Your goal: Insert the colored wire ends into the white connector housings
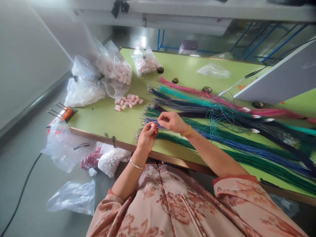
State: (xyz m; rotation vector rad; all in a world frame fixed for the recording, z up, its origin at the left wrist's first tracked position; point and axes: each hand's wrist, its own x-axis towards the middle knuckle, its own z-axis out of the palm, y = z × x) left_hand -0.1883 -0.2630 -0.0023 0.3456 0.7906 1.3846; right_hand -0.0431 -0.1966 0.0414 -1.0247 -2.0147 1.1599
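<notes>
My left hand (147, 135) pinches a small white and orange connector (153, 125) above the table's front edge. Close on its right, my right hand (171, 121) is closed with thumb and fingertips together near the connector; what lies between those fingertips is too small to make out. Beneath and beyond both hands run long bundles of wire: green wires (232, 156), blue wires (222, 144), dark wires (182, 104) and pink wires (187, 89). A loose pile of pink and white connectors (128, 101) rests on the green table (103, 120), left of the wire ends.
Plastic bags of connectors (120, 72) stand at the back left, another bag (145, 62) beside them. Black tape rolls (206, 89) lie among the wires. An orange holder with metal prongs (65, 115) sits at the left corner. Bags of small parts (111, 161) hang below the front edge.
</notes>
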